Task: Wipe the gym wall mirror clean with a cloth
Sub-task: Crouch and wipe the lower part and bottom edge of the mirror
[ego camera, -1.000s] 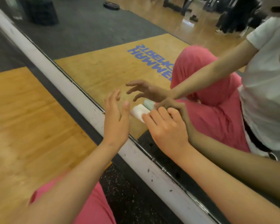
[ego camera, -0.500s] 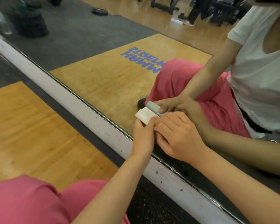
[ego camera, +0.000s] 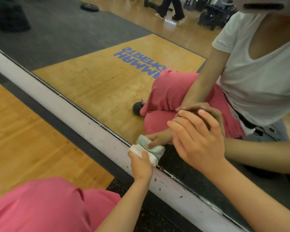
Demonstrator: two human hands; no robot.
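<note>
The wall mirror [ego camera: 107,81] runs diagonally across the view above a white bottom frame [ego camera: 40,91]. My left hand [ego camera: 141,164] grips a small folded white cloth [ego camera: 137,149] and holds it against the glass right at the mirror's lower edge. The cloth's pale green reflection lies just behind it in the glass. My right hand [ego camera: 199,138] is higher and to the right, with its fingers spread and fairly straight, their tips on or close to the glass, and it holds nothing. Reflections of both hands meet them in the mirror.
My pink trouser leg [ego camera: 40,206] fills the lower left. Wooden floor [ego camera: 23,131] and a black rubber strip [ego camera: 45,114] lie along the chipped white frame. The mirror reflects a seated person in a white shirt, a small dark round object [ego camera: 137,108], a weight plate and someone walking far off.
The cloth went from my right hand to my left, which carried it down to the mirror's bottom edge. My right hand let go and opened.
</note>
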